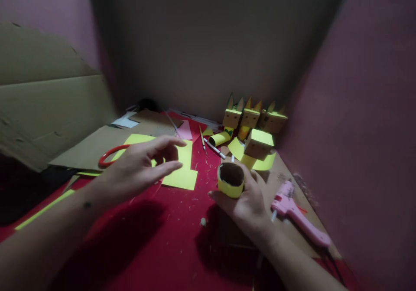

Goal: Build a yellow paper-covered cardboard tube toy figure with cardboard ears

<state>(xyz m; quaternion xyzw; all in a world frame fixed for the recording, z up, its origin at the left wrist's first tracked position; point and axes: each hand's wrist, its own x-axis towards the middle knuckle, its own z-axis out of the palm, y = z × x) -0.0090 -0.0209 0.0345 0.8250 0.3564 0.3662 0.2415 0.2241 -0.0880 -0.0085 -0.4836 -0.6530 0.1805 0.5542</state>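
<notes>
My right hand is wrapped around a yellow-covered cardboard tube, right of the frame's centre, its open end facing me. My fingers hide much of its side, and I cannot tell whether it joins the small box just beyond. My left hand, left of centre, holds nothing, thumb and fingers spread above yellow paper; its wrist covers part of a red loop handle, so whatever that belongs to is hidden. The farthest of the eared box-headed figures, upper right of centre, blur into shadow. The frame's bottom cuts off the pink glue gun's cord. Between my hands the red tabletop leaves room among scraps; on the right, the pink wall bounds my reach.
</notes>
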